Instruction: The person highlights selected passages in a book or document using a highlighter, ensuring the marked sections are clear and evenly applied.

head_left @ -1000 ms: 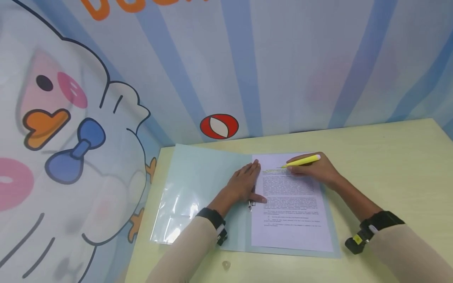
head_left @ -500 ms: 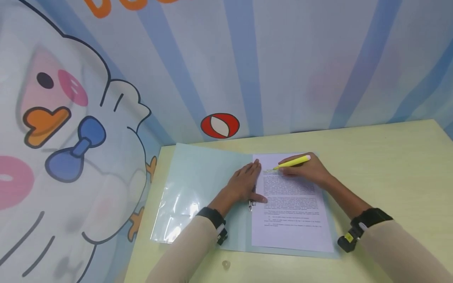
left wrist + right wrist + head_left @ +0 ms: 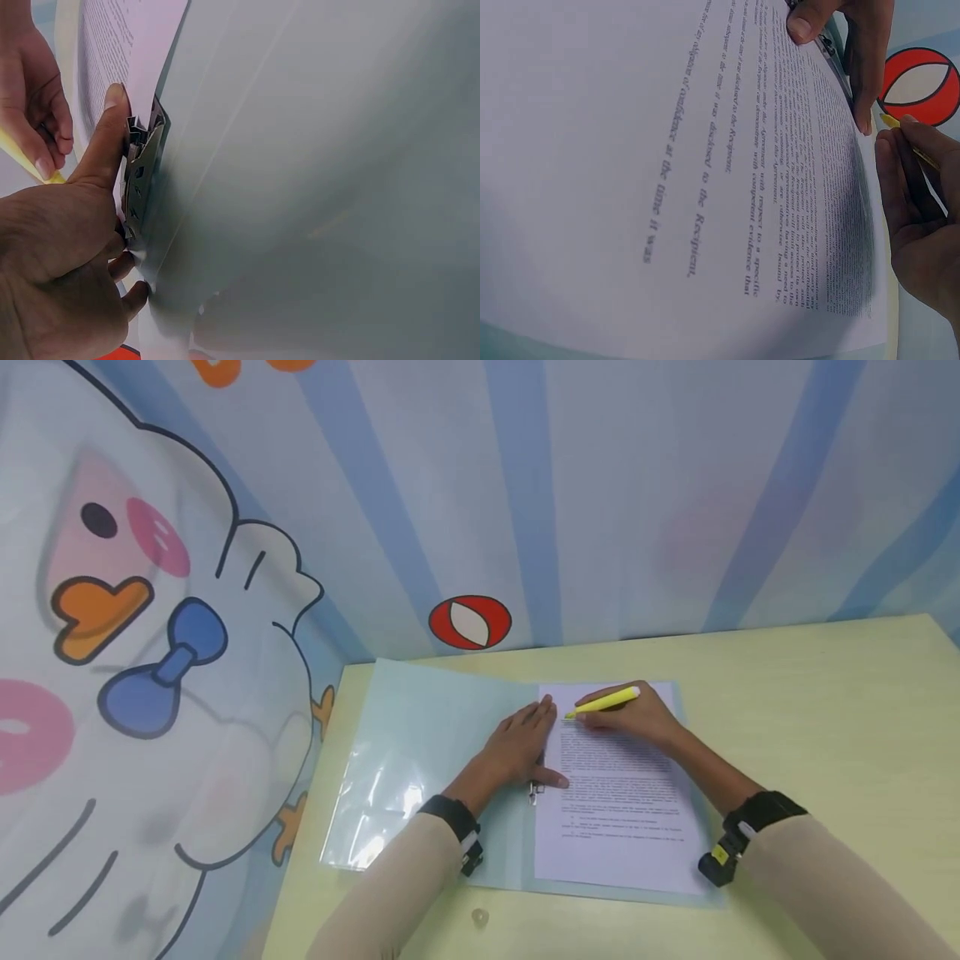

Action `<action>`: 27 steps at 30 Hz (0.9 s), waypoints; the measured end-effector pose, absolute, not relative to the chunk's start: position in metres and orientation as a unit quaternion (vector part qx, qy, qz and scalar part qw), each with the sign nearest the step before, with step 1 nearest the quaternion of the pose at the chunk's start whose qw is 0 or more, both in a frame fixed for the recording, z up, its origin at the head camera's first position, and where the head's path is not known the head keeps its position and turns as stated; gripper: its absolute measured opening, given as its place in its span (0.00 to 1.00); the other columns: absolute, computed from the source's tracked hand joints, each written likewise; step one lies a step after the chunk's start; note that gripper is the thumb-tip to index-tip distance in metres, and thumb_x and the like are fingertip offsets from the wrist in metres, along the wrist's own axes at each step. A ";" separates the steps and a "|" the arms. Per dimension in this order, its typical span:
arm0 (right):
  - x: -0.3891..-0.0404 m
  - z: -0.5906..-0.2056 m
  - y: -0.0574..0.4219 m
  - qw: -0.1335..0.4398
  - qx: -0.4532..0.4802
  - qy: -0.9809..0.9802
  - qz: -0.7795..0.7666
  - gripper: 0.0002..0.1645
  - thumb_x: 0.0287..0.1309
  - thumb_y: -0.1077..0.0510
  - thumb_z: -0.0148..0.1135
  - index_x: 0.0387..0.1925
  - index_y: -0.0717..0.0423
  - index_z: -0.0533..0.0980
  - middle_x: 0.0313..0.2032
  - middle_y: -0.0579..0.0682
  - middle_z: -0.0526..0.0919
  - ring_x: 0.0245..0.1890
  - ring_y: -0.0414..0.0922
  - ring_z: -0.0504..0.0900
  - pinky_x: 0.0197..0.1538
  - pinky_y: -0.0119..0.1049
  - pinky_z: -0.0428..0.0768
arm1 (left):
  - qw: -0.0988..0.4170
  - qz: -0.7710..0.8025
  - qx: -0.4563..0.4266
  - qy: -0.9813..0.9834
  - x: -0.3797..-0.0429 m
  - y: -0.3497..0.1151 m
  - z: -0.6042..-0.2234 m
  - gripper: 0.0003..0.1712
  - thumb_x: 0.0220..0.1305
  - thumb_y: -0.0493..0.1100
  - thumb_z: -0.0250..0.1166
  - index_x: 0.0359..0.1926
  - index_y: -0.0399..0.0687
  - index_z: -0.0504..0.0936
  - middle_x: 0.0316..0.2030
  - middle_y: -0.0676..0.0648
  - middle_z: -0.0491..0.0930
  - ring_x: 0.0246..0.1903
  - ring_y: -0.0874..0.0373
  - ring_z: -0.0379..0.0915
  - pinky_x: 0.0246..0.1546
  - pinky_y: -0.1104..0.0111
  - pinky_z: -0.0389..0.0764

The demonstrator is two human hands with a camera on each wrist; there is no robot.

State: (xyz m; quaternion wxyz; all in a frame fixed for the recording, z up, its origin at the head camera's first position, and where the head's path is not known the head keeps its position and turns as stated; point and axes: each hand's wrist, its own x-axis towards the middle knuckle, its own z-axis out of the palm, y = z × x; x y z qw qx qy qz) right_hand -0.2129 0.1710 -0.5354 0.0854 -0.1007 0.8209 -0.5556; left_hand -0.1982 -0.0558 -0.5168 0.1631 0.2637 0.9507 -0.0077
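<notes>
A light blue-green folder (image 3: 427,718) lies spread on the table, with a printed sheet (image 3: 615,860) on its right side. My left hand (image 3: 517,747) rests on the sheet's left edge, thumb and fingers extended on either side of the metal clip (image 3: 146,172). Near the top of the text, my right hand (image 3: 636,717) pinches a yellow highlighter (image 3: 611,700) like a pen. Its tip (image 3: 889,120) is at the left end of the first printed lines; whether it touches the paper is hard to tell. Faint yellow marking shows beside the tip.
The pale wooden table (image 3: 817,710) extends to the right of the folder. A patterned wall covering (image 3: 630,510) stands along its back edge and left side. A small round translucent spot (image 3: 480,917) is on the table in front of the folder.
My right hand has moved left along the top lines, taking the highlighter from mid-line to the left end. My left hand stays in place on the sheet.
</notes>
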 end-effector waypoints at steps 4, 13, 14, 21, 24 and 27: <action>-0.215 -0.540 0.167 0.086 -0.096 0.828 -0.546 0.19 0.47 0.41 0.70 0.42 0.40 0.83 0.41 0.40 0.84 0.40 0.39 0.80 0.43 0.39 0.76 | 0.162 -0.008 0.263 0.951 -0.199 -0.054 -0.517 0.72 0.39 0.76 0.64 0.75 0.50 0.37 0.74 0.51 0.32 0.71 0.54 0.30 0.66 0.56 0.47; -0.215 -0.551 0.165 0.097 -0.079 0.830 -0.543 0.20 0.48 0.40 0.69 0.43 0.41 0.83 0.40 0.40 0.84 0.38 0.40 0.81 0.40 0.37 0.77 | 0.169 -0.017 0.258 0.951 -0.199 -0.054 -0.517 0.73 0.38 0.77 0.63 0.75 0.50 0.37 0.74 0.51 0.32 0.71 0.54 0.29 0.66 0.57 0.47; -0.215 -0.552 0.165 0.100 -0.075 0.830 -0.544 0.21 0.48 0.39 0.69 0.43 0.41 0.83 0.40 0.40 0.84 0.37 0.40 0.81 0.39 0.36 0.78 | 0.170 -0.017 0.259 0.951 -0.199 -0.054 -0.517 0.73 0.38 0.78 0.62 0.75 0.51 0.36 0.74 0.52 0.31 0.71 0.54 0.29 0.66 0.57 0.47; -0.215 -0.555 0.166 0.104 -0.068 0.822 -0.556 0.19 0.47 0.39 0.69 0.41 0.39 0.83 0.40 0.40 0.84 0.35 0.42 0.82 0.35 0.36 0.79 | 0.169 -0.019 0.261 0.950 -0.198 -0.054 -0.517 0.73 0.38 0.79 0.61 0.75 0.51 0.35 0.74 0.53 0.30 0.70 0.55 0.27 0.66 0.58 0.46; -0.215 -0.554 0.166 0.104 -0.070 0.824 -0.553 0.19 0.47 0.38 0.69 0.41 0.39 0.83 0.40 0.40 0.84 0.36 0.41 0.81 0.35 0.36 0.78 | 0.168 -0.017 0.261 0.950 -0.197 -0.054 -0.515 0.72 0.39 0.78 0.62 0.75 0.50 0.36 0.74 0.52 0.31 0.70 0.55 0.28 0.66 0.58 0.46; -0.216 -0.555 0.165 0.103 -0.073 0.827 -0.548 0.20 0.47 0.38 0.69 0.42 0.39 0.83 0.41 0.40 0.84 0.36 0.41 0.81 0.36 0.36 0.78 | 0.168 -0.014 0.260 0.951 -0.197 -0.054 -0.514 0.72 0.39 0.77 0.63 0.75 0.50 0.37 0.74 0.51 0.32 0.71 0.54 0.29 0.66 0.57 0.47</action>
